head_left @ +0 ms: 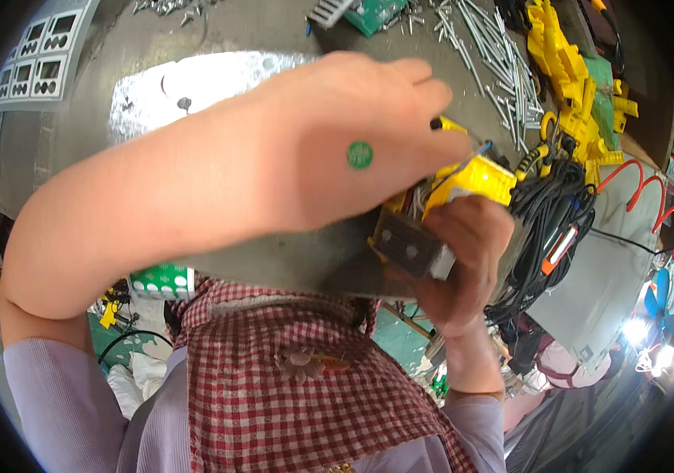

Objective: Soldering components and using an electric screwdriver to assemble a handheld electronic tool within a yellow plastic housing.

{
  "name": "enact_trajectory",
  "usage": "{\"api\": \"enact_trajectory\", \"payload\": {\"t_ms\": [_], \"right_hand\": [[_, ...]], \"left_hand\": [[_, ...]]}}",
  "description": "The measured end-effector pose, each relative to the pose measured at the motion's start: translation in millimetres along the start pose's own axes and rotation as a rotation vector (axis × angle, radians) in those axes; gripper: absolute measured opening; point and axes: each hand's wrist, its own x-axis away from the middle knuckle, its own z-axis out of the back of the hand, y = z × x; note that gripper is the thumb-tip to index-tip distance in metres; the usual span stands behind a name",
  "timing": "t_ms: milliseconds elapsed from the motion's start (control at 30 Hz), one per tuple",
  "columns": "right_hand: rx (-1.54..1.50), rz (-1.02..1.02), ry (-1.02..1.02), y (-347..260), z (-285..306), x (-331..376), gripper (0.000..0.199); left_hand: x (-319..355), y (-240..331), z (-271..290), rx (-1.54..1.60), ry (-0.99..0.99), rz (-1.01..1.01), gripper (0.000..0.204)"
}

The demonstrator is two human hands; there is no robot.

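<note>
The grey metal table (218,71) is lying under and beyond the fingers of both hands. A heap of black cables (554,213) is sitting just to the right of the fingers. Yellow plastic parts (569,75) are lying past the fingers, up and to the right. Long silver nails (494,47) are lying spread out beyond the fingertips.

The left hand (352,150) is reaching across from the left. Its fingers (423,98) are lying close together and curling down onto the top of a yellow plastic box (475,181). A small green round sticker (360,154) is sitting on the back of this hand.

The right hand (463,260) is coming up from below. Its fingers (471,225) are wrapping around the box and gripping it from underneath. The box is sitting between the two hands, near the table's front edge. Thin wires (463,164) are poking out of it by the left fingertips.
</note>
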Motion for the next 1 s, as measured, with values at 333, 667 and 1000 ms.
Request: {"api": "enact_trajectory", "payload": {"t_ms": [333, 667, 1000], "right_hand": [[0.034, -0.039, 0.02, -4.7, -2.5, -2.4, 0.057], [-0.162, 0.027, -0.047, -64.7, 13.5, -1.6, 0.037], [-0.489, 0.091, 0.339, -37.8, -14.4, 6.5, 0.013]], "left_hand": [[-5.0, -3.1, -5.1, -0.109, 0.035, -0.075, 0.053], [12.0, 31.6, 7.8, 0.058, -0.178, -0.112, 0.046], [3.7, 39.1, 13.5, 0.033, -0.232, 0.021, 0.047]]}}
